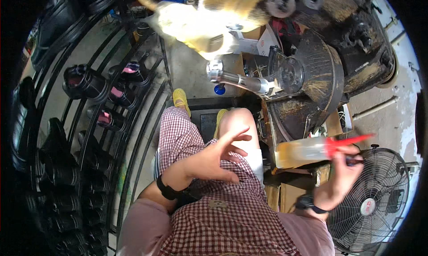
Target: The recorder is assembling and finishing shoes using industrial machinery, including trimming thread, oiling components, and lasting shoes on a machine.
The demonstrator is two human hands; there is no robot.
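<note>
My right hand [343,173] is closed on a squeeze bottle [303,151] by its red nozzle end. The bottle lies nearly level, its pale body pointing left with yellowish stuff at the bottom end, and is slightly blurred. Over my lap, my left hand [216,160] is held in the air with fingers spread and curved, holding nothing. Ahead of both hands is a dark, worn machine [307,73] with a shiny metal arm [243,81] reaching left. The checked apron [223,229] covers my lap.
On the left, a black rack [133,167] holds several black shoes [84,82]. A black-grilled fan [368,207] stands at the lower right, close to my right wrist. Brightly lit machine parts [196,26] hang over the top. Cardboard boxes [292,196] sit below the machine.
</note>
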